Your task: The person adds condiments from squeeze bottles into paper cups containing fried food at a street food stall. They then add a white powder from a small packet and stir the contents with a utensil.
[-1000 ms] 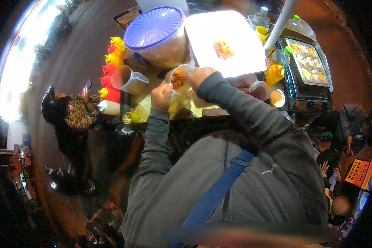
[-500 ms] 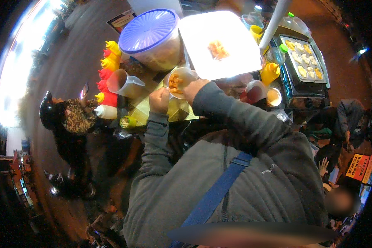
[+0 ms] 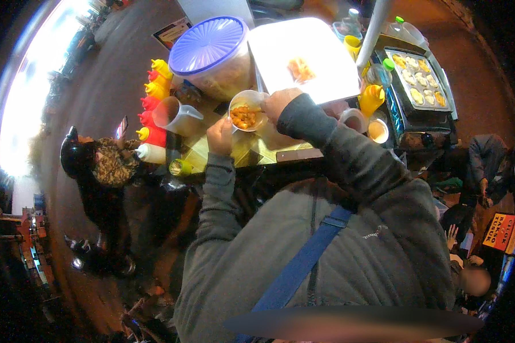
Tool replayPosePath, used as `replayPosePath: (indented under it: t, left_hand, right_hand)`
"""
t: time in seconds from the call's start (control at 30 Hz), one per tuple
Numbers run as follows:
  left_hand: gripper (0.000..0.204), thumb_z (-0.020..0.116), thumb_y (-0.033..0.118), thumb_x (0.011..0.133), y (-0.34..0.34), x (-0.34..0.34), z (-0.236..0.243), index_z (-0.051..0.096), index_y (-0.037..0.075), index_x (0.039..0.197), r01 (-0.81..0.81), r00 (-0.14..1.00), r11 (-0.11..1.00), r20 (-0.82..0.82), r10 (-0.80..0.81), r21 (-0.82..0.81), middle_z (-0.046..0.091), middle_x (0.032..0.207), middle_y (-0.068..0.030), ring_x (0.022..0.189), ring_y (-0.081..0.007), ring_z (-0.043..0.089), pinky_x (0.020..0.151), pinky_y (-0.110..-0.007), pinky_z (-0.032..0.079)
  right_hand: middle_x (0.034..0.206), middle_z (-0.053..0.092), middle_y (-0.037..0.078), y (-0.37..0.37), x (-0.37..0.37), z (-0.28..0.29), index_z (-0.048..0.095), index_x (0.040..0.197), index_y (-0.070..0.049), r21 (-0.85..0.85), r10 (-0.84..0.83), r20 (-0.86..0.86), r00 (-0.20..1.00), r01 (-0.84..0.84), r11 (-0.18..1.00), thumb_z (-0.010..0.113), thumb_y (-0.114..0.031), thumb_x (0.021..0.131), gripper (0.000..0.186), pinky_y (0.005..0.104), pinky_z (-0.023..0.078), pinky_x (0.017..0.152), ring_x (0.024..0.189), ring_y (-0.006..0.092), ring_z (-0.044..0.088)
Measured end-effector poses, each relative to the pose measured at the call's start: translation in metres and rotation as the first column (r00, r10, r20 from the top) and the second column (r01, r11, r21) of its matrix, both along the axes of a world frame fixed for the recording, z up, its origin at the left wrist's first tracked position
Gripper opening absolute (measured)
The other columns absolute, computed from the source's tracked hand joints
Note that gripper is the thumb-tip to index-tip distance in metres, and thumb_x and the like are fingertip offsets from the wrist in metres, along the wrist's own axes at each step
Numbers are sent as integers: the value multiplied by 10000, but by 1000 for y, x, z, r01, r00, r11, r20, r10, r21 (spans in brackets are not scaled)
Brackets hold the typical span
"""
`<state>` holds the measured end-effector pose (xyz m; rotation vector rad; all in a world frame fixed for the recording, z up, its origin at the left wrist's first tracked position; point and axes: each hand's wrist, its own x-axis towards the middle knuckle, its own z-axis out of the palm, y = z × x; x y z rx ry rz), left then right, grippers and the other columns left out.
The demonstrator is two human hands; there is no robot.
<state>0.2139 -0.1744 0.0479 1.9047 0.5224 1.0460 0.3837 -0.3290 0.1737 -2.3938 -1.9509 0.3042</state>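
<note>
Head view looks down on a food stall table (image 3: 269,151), where the left hand (image 3: 220,134) has its grip closed on a small white cup (image 3: 247,110) of orange food, held just above the table. Right hand (image 3: 280,103) sits at the cup's rim, fingers bunched; whether they pinch anything I cannot tell. Beside them stand a blue-lidded tub (image 3: 211,54), a bright white tray (image 3: 303,57) and sauce bottles (image 3: 151,106).
</note>
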Motion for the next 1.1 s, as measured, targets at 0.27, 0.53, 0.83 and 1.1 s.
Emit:
replayPosePath:
  t: [0.27,0.53,0.83,1.1]
  left_hand:
    - [386,519,272,975,1,-5,-3,677,-56,847,37,992,998,-119,-42,-44,664,717,-148,668,-171,605,634,-354,481]
    - [408,488,288,993,6,-10,-9,668,-41,833,50,983,999,-175,-53,-17,668,745,-94,687,-151,598,636,-334,483]
    - [389,495,277,999,-4,-4,-2,668,-41,854,3,996,1000,-93,-5,-21,671,754,-121,708,-155,593,662,-344,484]
    - [390,473,355,1038,1,-1,-2,615,77,804,-64,993,979,-106,44,-191,538,682,11,584,-66,466,517,-262,407]
  right_hand:
    - [879,716,175,1,-4,-6,722,985,-61,107,59,45,997,-63,992,625,-184,873,193,443,573,761,848,339,713]
    - [957,721,179,4,-12,2,728,1046,-73,50,5,12,1000,-5,999,666,-147,824,243,428,577,812,935,331,710]
    - [904,727,153,1,-4,19,752,979,-77,105,93,121,988,-106,989,656,-172,843,192,417,571,787,910,316,713]
    - [943,738,84,-24,32,61,766,1004,-172,89,139,231,963,-163,983,621,-203,886,190,400,558,795,916,294,709]
